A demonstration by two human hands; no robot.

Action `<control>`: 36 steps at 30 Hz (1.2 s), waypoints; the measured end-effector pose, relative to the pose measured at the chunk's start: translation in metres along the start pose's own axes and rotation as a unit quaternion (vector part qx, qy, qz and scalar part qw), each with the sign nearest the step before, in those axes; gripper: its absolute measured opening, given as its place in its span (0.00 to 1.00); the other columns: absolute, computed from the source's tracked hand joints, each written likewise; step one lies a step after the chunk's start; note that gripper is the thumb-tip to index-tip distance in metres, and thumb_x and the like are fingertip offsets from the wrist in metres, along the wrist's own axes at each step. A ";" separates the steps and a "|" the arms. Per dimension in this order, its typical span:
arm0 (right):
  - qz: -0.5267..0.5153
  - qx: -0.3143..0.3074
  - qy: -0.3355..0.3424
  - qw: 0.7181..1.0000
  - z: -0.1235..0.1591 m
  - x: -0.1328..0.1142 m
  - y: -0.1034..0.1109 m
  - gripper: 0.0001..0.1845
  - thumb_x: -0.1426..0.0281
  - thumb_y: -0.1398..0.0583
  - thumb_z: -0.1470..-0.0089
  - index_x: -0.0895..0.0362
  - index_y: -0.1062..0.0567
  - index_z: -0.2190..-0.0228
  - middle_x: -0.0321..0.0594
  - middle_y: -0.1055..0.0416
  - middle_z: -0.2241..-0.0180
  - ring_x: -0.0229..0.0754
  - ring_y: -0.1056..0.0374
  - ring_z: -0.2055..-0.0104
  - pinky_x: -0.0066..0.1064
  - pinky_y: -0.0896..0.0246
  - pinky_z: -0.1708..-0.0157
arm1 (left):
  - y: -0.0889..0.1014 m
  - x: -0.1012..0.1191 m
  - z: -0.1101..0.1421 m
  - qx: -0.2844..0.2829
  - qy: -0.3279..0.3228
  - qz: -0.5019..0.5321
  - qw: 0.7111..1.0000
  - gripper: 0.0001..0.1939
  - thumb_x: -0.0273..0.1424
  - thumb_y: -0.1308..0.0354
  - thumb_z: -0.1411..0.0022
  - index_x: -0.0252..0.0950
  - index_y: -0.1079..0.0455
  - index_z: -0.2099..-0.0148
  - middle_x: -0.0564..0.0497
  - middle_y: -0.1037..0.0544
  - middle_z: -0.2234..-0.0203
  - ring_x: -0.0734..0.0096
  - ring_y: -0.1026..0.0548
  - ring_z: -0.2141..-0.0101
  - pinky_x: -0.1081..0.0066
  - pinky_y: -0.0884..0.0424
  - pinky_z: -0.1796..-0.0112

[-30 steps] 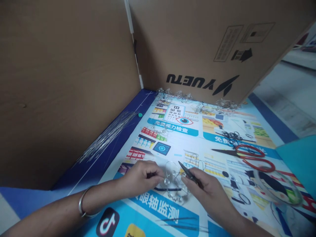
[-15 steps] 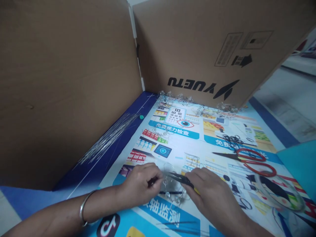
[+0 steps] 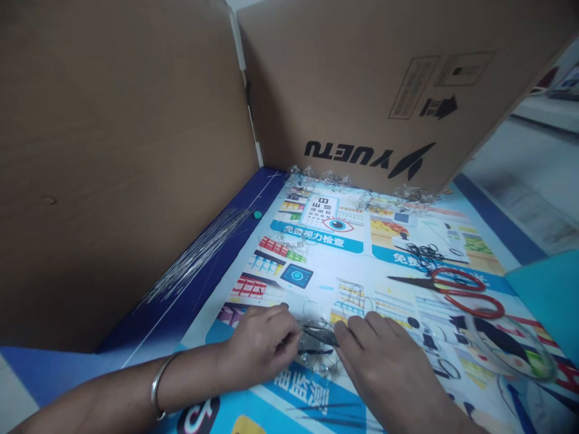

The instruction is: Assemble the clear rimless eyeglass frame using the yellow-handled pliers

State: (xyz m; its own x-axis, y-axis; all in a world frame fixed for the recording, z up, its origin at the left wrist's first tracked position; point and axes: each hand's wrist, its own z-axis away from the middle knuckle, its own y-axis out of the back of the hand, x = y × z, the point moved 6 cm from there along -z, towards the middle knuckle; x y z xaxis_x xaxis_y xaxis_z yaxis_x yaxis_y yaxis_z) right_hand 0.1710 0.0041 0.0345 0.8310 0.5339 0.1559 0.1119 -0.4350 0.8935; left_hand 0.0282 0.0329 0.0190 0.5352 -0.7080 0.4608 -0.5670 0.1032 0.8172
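Note:
My right hand (image 3: 380,361) is closed round a pair of pliers (image 3: 320,334), its dark jaws pointing left. Those jaws reach to the fingertips of my left hand (image 3: 266,340), which is closed in a pinch on thin wire strung with clear beads (image 3: 323,364). The beaded piece shows beneath and around the jaws, with a fine loop of wire above them. Exactly where the jaws meet the wire is blurred and partly hidden by my left fingers.
Red-handled scissors (image 3: 473,292) lie on the right, beside dark wire rings (image 3: 423,253) and a clear round dish (image 3: 511,349). A bundle of straight wires (image 3: 199,256) lies left. Cardboard walls (image 3: 344,72) stand behind beaded pieces (image 3: 323,178). Dark wires (image 3: 330,413) lie in front.
My right hand has turned, with its knuckles now more on top and the pliers rotated. The left hand stays pinched at the jaw tip; the view has shifted slightly.

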 end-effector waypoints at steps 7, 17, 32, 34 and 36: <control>0.034 0.011 0.013 0.999 -0.002 -0.008 0.012 0.12 0.80 0.45 0.65 0.58 0.30 0.73 0.41 0.35 0.78 0.44 0.44 0.76 0.36 0.54 0.75 | 0.000 0.006 -0.002 -0.006 -0.022 -0.012 1.000 0.07 0.20 0.51 0.46 0.34 0.38 0.73 0.54 0.34 0.81 0.76 0.38 0.78 0.74 0.45 0.76; -0.002 0.027 0.012 1.000 0.002 -0.009 0.010 0.11 0.81 0.46 0.59 0.58 0.30 0.71 0.41 0.36 0.78 0.43 0.43 0.75 0.36 0.54 0.75 | 0.002 -0.012 -0.002 -0.010 0.136 0.161 0.978 0.08 0.24 0.50 0.44 0.34 0.40 0.76 0.55 0.36 0.81 0.77 0.37 0.78 0.77 0.44 0.75; -0.087 0.058 -0.002 0.995 0.016 0.001 -0.013 0.11 0.73 0.49 0.42 0.60 0.27 0.67 0.40 0.33 0.75 0.42 0.38 0.70 0.34 0.46 0.68 | -0.020 -0.033 0.004 -0.007 0.321 0.396 0.860 0.10 0.30 0.47 0.48 0.35 0.43 0.78 0.59 0.42 0.86 0.79 0.45 0.81 0.78 0.48 0.79; -0.058 0.066 0.021 0.996 0.017 -0.001 -0.011 0.10 0.75 0.48 0.43 0.61 0.27 0.64 0.42 0.32 0.72 0.43 0.37 0.68 0.35 0.46 0.66 | -0.020 -0.033 0.003 -0.003 0.314 0.399 0.862 0.11 0.31 0.46 0.48 0.36 0.44 0.78 0.59 0.42 0.86 0.79 0.45 0.82 0.78 0.48 0.79; -0.025 0.062 0.045 0.997 0.018 -0.002 -0.010 0.12 0.78 0.48 0.45 0.63 0.27 0.62 0.44 0.31 0.71 0.44 0.37 0.68 0.37 0.45 0.66 | -0.019 -0.033 0.003 -0.002 0.309 0.389 0.868 0.12 0.31 0.46 0.47 0.36 0.44 0.78 0.59 0.43 0.86 0.79 0.45 0.81 0.77 0.48 0.79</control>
State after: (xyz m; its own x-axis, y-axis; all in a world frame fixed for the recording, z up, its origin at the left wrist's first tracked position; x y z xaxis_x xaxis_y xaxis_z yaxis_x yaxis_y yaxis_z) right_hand 0.1782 -0.0052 0.0181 0.7718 0.6168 0.1546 0.2223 -0.4895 0.8432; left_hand 0.0188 0.0523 -0.0128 0.2262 0.0874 0.9702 -0.9056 0.3857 0.1764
